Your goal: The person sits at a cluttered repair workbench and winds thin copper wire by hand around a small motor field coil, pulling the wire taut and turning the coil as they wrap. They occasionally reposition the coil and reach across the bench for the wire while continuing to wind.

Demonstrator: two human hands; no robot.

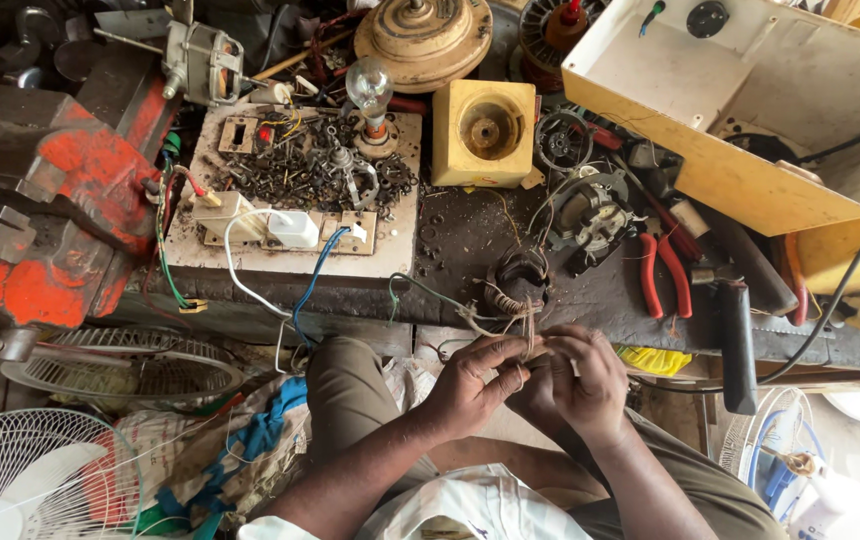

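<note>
Screws (300,170) heaped on switchboard (390,250)

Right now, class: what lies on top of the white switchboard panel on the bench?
On the white panel lie a heap of dark screws and small metal parts, a clear light bulb standing upright, and a white plug. The heap covers the board surface beneath it.

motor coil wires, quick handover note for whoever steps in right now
Left hand: fingers pinch the thin wire leads at the bench edge.
Right hand: closed on the same leads, touching the left hand.
The leads run up to the motor coil lying on the dark bench.
Red-handled pliers lie to the right, untouched.
Done: leads gathered in both hands.
Left: whether they are joined cannot be seen; fingers hide the ends.
</note>
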